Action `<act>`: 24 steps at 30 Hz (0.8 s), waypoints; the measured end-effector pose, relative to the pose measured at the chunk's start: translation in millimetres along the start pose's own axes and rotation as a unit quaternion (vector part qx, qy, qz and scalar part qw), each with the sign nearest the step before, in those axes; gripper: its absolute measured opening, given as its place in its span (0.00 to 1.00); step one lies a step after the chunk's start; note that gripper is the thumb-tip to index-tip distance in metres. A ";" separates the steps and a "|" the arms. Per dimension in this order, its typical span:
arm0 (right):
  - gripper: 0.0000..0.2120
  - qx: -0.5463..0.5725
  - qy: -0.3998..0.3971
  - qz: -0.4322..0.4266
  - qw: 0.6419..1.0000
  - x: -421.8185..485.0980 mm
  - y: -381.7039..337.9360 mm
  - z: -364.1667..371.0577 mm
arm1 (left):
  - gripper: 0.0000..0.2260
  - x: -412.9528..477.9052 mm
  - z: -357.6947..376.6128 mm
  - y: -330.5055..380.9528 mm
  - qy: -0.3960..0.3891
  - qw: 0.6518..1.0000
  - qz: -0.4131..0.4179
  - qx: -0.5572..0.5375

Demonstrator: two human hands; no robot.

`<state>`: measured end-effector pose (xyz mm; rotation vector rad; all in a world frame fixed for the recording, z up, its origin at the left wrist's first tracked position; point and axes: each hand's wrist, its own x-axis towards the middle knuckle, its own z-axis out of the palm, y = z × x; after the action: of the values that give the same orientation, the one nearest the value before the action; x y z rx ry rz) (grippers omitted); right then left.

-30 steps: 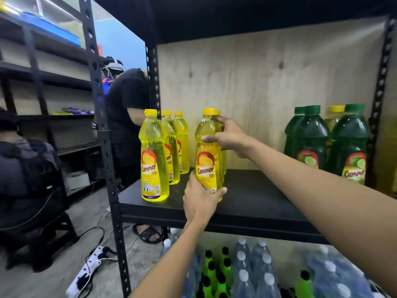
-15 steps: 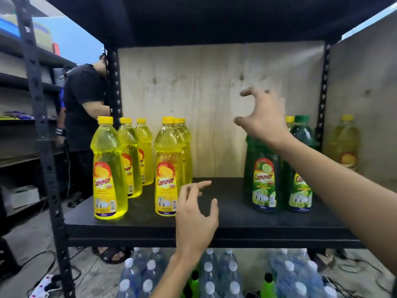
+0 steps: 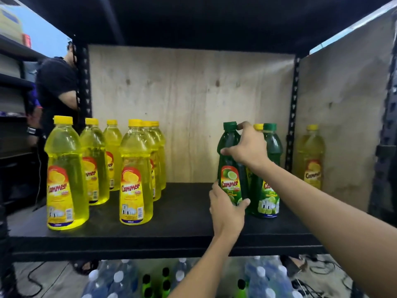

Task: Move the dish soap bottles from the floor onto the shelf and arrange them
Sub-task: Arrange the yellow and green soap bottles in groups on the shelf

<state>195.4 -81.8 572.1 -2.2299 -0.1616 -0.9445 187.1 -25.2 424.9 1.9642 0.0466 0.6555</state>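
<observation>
On the black shelf board (image 3: 182,214) several yellow dish soap bottles (image 3: 135,175) stand in two rows at the left. At the right stand green lime bottles. My left hand (image 3: 226,209) wraps the base of the front green bottle (image 3: 229,166), and my right hand (image 3: 247,147) grips its shoulder just under the green cap. A second green bottle (image 3: 269,186) stands right beside it, with a yellow cap (image 3: 258,126) showing behind. One more yellow bottle (image 3: 311,160) stands beyond the right upright.
A plywood back panel (image 3: 189,112) closes the shelf. Black uprights (image 3: 291,117) frame it. Below the shelf, water bottles (image 3: 120,278) and green-capped bottles crowd the floor. A person in a black shirt (image 3: 55,91) stands at the left behind the rack.
My view and both hands shifted right, away from the yellow bottles. The hands were open in the air half a second ago and now hold the front green bottle.
</observation>
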 end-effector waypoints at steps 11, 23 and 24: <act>0.38 0.102 -0.017 -0.061 0.993 38.8 -15.3 89.5 | 0.46 99.6 -25.7 -41.2 0.049 0.991 -0.021 0.122; 0.35 0.133 -0.104 -0.019 0.985 113.8 -6.4 165.2 | 0.42 193.7 -3.3 -88.4 0.081 0.991 -0.035 0.105; 0.34 0.137 -0.109 -0.011 0.985 116.3 -6.3 166.0 | 0.43 195.5 -2.9 -89.4 0.083 0.990 -0.033 0.106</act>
<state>374.6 13.2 572.4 -2.0722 -0.3933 -0.6439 374.2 80.5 433.5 2.0960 0.2933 0.7948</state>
